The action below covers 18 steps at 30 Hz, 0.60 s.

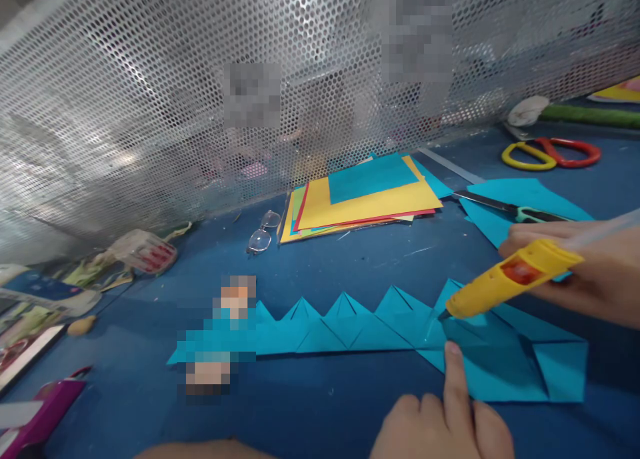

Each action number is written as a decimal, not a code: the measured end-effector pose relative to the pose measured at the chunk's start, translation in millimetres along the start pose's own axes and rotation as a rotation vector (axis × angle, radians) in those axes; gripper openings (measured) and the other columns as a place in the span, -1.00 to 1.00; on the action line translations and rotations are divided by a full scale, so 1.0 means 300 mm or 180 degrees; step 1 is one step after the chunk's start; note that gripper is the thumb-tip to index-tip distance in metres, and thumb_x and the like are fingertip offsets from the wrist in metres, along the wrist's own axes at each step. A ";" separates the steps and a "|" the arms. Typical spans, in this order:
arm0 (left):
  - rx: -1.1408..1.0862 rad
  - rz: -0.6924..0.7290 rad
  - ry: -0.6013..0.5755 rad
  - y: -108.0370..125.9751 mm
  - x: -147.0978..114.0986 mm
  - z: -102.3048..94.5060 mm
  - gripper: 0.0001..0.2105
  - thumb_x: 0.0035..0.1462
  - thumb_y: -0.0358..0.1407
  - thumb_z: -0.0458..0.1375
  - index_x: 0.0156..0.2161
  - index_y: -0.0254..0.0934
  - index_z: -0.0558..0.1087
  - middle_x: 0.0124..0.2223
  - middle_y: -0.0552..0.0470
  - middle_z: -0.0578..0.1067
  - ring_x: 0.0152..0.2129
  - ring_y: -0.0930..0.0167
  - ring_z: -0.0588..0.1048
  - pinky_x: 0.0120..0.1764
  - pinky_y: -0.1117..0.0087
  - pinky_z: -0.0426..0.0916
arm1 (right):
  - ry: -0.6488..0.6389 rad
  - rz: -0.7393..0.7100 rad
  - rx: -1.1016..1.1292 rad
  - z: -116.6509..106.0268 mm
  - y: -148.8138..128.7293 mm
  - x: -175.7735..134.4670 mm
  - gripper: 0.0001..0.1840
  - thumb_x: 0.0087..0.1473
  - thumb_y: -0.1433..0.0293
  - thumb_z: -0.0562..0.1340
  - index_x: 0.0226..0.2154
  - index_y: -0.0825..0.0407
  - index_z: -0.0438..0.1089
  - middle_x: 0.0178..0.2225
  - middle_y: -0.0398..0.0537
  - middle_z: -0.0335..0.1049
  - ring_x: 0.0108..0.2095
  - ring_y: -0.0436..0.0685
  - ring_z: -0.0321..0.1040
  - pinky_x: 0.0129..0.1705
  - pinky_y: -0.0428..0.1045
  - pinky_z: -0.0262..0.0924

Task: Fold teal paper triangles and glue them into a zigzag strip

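Paper chain [380, 329] of folded teal triangles lies flat on the blue surface [320, 405], running from left of centre to the right, where it ends in a larger folded piece. The left hand [445, 422] comes in from the bottom edge; its forefinger is stretched out and pressed down on the paper near the join between the chain and the large piece, the other fingers curled loosely, so that grip holds nothing but pins the paper. The right hand [595, 272] enters from the right edge with its grip wrapped tight around a yellow glue gun [510, 279]. The gun's nozzle points down and left and meets the paper just above the left forefinger, the two near each other but apart.

Behind the chain a stack of sheets [365, 195] in yellow, teal, red and green lies near the perforated metal screen [200, 99]. Glasses [263, 232] rest just left of the stack. Right of it a loose teal sheet [515, 202] carries a knife [505, 207] with a green handle. Farther back on the right lie scissors [550, 153] with red and yellow loops. At the far left there is clutter: wrappers, a card and a pink tool [45, 405] at the bottom corner. A blurred patch covers the chain's left end
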State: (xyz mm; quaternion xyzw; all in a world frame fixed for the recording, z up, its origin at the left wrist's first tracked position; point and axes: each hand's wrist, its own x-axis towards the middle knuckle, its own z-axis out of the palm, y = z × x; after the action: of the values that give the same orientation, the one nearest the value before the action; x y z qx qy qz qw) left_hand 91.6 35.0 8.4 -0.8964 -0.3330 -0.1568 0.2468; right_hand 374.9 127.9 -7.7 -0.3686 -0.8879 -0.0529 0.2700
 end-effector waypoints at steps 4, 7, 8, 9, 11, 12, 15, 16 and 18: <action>0.0041 -0.0024 0.0049 0.036 -0.057 0.017 -0.90 0.31 -0.27 0.34 -0.19 -0.22 0.51 0.17 -0.38 0.76 -0.66 0.47 0.41 -0.58 0.41 0.26 | -0.0155 0.0036 0.0032 -0.012 0.033 -0.019 -0.39 0.71 -0.14 -0.10 -0.08 -0.20 0.49 -0.10 -0.02 0.61 -0.30 0.22 0.54 -0.28 0.24 0.26; 0.0036 -0.0200 0.0319 0.094 -0.123 0.049 -0.82 0.34 -0.29 0.32 -0.32 -0.23 0.47 0.05 -0.31 0.81 -0.73 0.52 0.33 -0.66 0.44 0.15 | -0.0195 -0.0017 0.0115 -0.029 0.036 -0.020 -0.44 0.73 -0.13 -0.09 0.02 -0.26 0.51 -0.05 -0.05 0.61 -0.28 0.17 0.56 -0.28 0.20 0.27; 0.0023 -0.0291 0.0468 0.109 -0.138 0.059 -0.76 0.35 -0.30 0.31 -0.38 -0.23 0.44 0.01 -0.28 0.82 -0.76 0.54 0.30 -0.70 0.45 0.10 | -0.0189 -0.0033 0.0143 -0.034 0.033 -0.018 -0.46 0.73 -0.13 -0.08 0.03 -0.28 0.50 -0.07 -0.07 0.61 -0.28 0.16 0.56 -0.28 0.19 0.27; 0.0021 -0.0351 0.0588 0.120 -0.147 0.066 -0.72 0.36 -0.32 0.29 -0.42 -0.22 0.41 -0.03 -0.25 0.82 -0.78 0.55 0.29 -0.73 0.46 0.07 | -0.0183 -0.0050 0.0175 -0.038 0.030 -0.016 -0.46 0.73 -0.14 -0.08 0.03 -0.30 0.50 -0.10 -0.10 0.59 -0.28 0.15 0.55 -0.28 0.18 0.26; 0.0037 -0.0413 0.0738 0.126 -0.150 0.071 -0.68 0.38 -0.36 0.25 -0.46 -0.22 0.39 -0.06 -0.22 0.83 -0.80 0.56 0.29 -0.77 0.46 0.06 | -0.0167 -0.0088 0.0247 -0.045 0.022 -0.011 -0.45 0.72 -0.16 -0.09 0.00 -0.30 0.48 -0.17 -0.13 0.56 -0.33 0.13 0.52 -0.29 0.17 0.24; 0.0049 -0.0421 0.0767 0.124 -0.146 0.069 -0.68 0.38 -0.39 0.23 -0.46 -0.22 0.40 -0.07 -0.20 0.83 -0.81 0.57 0.30 -0.78 0.46 0.07 | -0.0151 -0.0109 0.0266 -0.048 0.019 -0.009 -0.44 0.71 -0.17 -0.08 -0.02 -0.29 0.48 -0.21 -0.15 0.54 -0.34 0.13 0.52 -0.28 0.16 0.25; 0.0062 -0.0425 0.0817 0.115 -0.126 0.056 -0.67 0.35 -0.49 0.14 -0.48 -0.21 0.39 -0.08 -0.17 0.83 -0.82 0.57 0.30 -0.78 0.44 0.09 | -0.0087 -0.0163 0.0246 -0.050 0.006 -0.001 -0.47 0.73 -0.12 -0.06 -0.09 -0.27 0.46 -0.26 -0.16 0.50 -0.30 0.17 0.54 -0.26 0.14 0.28; 0.0058 -0.0432 0.0827 0.117 -0.120 0.051 -0.66 0.33 -0.52 0.12 -0.50 -0.21 0.39 -0.09 -0.15 0.83 -0.83 0.57 0.29 -0.78 0.43 0.09 | -0.0059 -0.0173 0.0220 -0.049 -0.001 0.003 -0.49 0.74 -0.09 -0.05 -0.09 -0.27 0.45 -0.25 -0.15 0.51 -0.27 0.18 0.55 -0.26 0.13 0.28; 0.0024 -0.0475 0.0856 0.130 -0.108 0.044 -0.63 0.31 -0.56 0.08 -0.53 -0.20 0.37 -0.11 -0.11 0.83 -0.83 0.56 0.28 -0.79 0.40 0.09 | -0.0012 -0.0176 0.0168 -0.042 -0.015 0.009 -0.52 0.75 -0.06 -0.07 -0.07 -0.27 0.42 -0.22 -0.14 0.51 -0.25 0.19 0.56 -0.30 0.12 0.26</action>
State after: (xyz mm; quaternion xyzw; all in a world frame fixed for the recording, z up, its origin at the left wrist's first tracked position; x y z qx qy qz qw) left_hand 95.9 -0.4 -30.2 -0.8392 -0.3632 -0.2921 0.2802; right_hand 375.8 122.8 4.9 -0.3368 -0.8994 -0.0361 0.2764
